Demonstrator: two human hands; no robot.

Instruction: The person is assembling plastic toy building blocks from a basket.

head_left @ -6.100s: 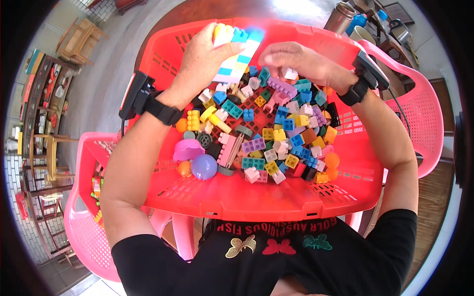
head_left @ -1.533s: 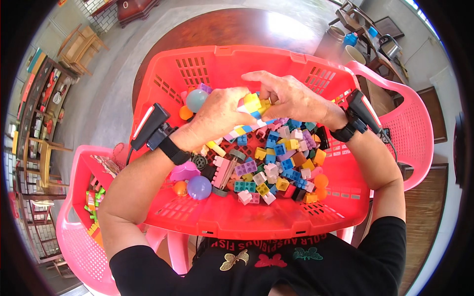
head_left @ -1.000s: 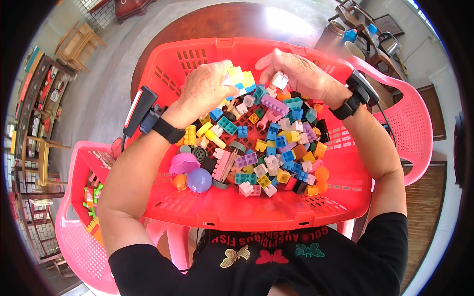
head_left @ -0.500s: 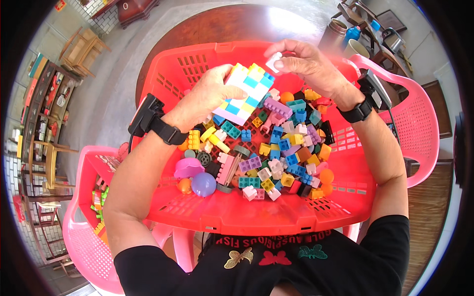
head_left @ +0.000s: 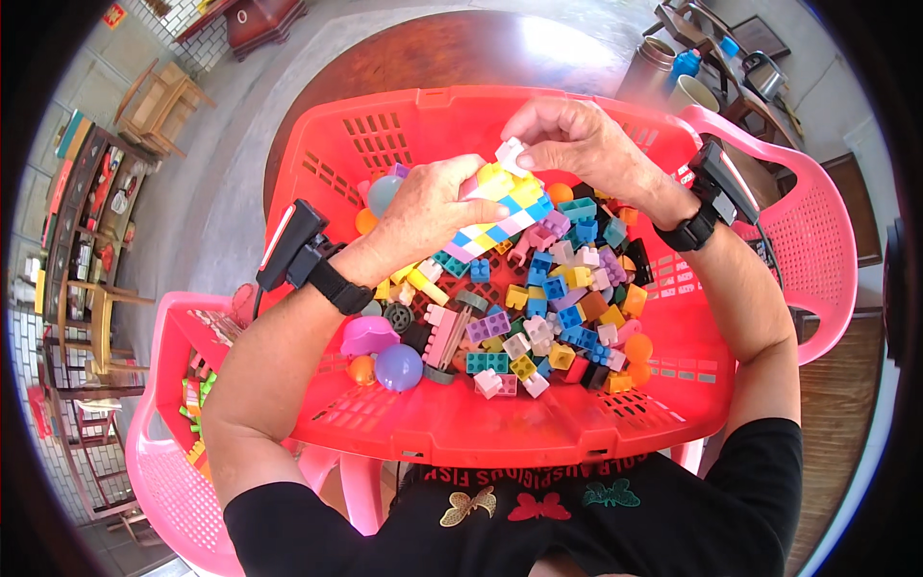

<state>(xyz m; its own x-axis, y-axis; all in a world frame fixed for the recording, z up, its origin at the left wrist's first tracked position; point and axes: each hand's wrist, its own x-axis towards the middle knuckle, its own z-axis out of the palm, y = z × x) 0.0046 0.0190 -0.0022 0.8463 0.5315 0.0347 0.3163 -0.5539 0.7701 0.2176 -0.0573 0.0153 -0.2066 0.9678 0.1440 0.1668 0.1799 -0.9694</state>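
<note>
My left hand [head_left: 437, 207] is closed round a block assembly [head_left: 510, 219] of yellow, blue and white building bricks, tilted so its yellow studded top shows. Between the thumb and fingers of my right hand [head_left: 577, 139] is a small white building brick [head_left: 511, 154], at the far end of that yellow top; whether it is pressed on I cannot tell. Both hands are above a large red plastic basket [head_left: 519, 433]. Loose bricks in many colours lie inside it, among them a purple brick [head_left: 487, 327] and a teal brick [head_left: 487, 363].
A blue-purple ball [head_left: 398, 367] and a pink rounded piece [head_left: 369, 336] lie in the basket's left part. Pink plastic chairs [head_left: 817, 207] stand at both sides. Beyond the basket is a round brown table [head_left: 385, 58], with a metal flask [head_left: 646, 69] at the right.
My right hand has brought the white brick left and down to the block assembly. My left hand has tipped the assembly, so its top studs now show.
</note>
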